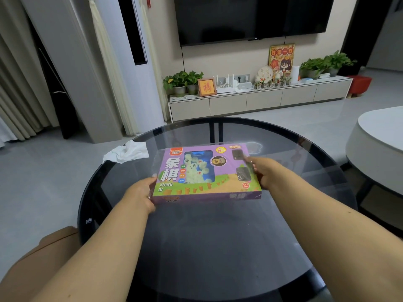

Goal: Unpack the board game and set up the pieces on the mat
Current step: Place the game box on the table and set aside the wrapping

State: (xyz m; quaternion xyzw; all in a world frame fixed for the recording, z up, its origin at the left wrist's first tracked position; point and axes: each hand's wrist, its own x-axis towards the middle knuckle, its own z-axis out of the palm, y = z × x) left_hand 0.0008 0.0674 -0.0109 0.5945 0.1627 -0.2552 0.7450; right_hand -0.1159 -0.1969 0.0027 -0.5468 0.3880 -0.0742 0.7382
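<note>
Round glass desk (218,247) in front of me, and out past its middle sits the game box (205,173), flat, face up, its long side running left to right across my view. It looks sealed in clear film, with the pale round pieces (196,168) showing through the window, so nothing is unpacked yet and no mat is out. I've got it bracketed: my left hand (139,195) is closed on the near-left corner, thumb on top at the edge, and my right hand (262,171) clamps the right short end, fingers curled over the top there. Both hands touch the box, one at each end of its long axis, so neither is nearer; I reckon the next move is to find the film's seam and tear it, which probably falls to the right hand. A crumpled tissue (127,151) lies well off to the left, near the rim, out of my way.
</note>
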